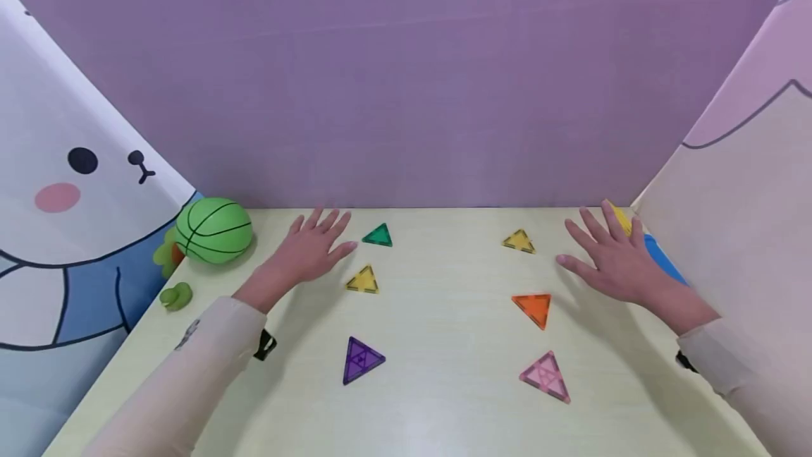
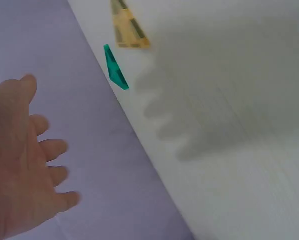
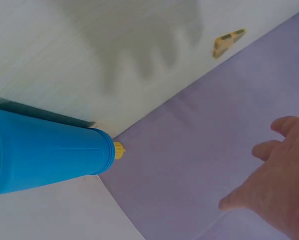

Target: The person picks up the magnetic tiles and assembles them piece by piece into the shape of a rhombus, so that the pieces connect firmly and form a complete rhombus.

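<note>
Table [image 1: 444, 415], pale-topped, bearing translucent triangles in two columns. Left column, far to near: green triangle [image 1: 378, 235], left yellow triangle [image 1: 363, 280], purple triangle [image 1: 361, 360]. Right column, far to near: right yellow triangle [image 1: 519, 241], orange triangle [image 1: 534, 309], pink triangle [image 1: 547, 376]. My left hand [image 1: 314, 249] is raised above the tabletop, fingers extended and spread, its thumb near the green and left yellow triangles. My right hand [image 1: 615, 263] is likewise raised, fingers straight and fanned, to the right of the right yellow triangle; in the head view it partly covers a blue bottle-like object [image 3: 54, 150], whose yellow tip [image 3: 119, 150] points toward the purple backdrop [image 1: 406, 90]. Left of my left hand: a green ball [image 1: 214, 230] with black lines and, nearer me, a small green figure [image 1: 177, 296].
</note>
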{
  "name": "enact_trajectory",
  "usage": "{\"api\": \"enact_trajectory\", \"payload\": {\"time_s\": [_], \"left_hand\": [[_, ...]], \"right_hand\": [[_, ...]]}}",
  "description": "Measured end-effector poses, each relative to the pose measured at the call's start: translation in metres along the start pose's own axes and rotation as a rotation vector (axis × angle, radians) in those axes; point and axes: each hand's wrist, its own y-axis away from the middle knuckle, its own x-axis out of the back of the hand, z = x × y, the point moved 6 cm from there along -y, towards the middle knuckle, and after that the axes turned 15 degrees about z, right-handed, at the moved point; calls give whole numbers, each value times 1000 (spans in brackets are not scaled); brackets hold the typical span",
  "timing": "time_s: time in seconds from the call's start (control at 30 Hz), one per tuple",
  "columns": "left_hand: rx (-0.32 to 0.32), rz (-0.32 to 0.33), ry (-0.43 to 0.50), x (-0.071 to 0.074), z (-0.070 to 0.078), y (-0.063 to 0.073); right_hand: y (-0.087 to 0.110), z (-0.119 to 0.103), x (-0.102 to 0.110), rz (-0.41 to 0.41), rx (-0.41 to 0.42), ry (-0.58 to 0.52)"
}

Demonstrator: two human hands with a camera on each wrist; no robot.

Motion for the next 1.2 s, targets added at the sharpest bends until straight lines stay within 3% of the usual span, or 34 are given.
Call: {"api": "enact_trajectory", "payload": {"time_s": [0.1,0.2,0.47,0.73,0.93,1.2], "left_hand": [[47,-82,81,-10,2,-12],[72,-152,102,-23,6,-22],[57,-260,5,-54,22,-40],[-97,-268,-95,-72,41,-43],[-172,-249,-72,-70,63,-35],[-314,-234,-69,-68,115,-16]], "right_hand": [[-1,-2,3,-14,-10,-40],[-2,-6,5,-18,-4,-74],[-13,-16,1,-5,51,-74],[-25,-36,-19,-150,51,-158],[-36,-69,-34,-182,164,-138],[-40,-121,-57,-215,356,-113]]}}
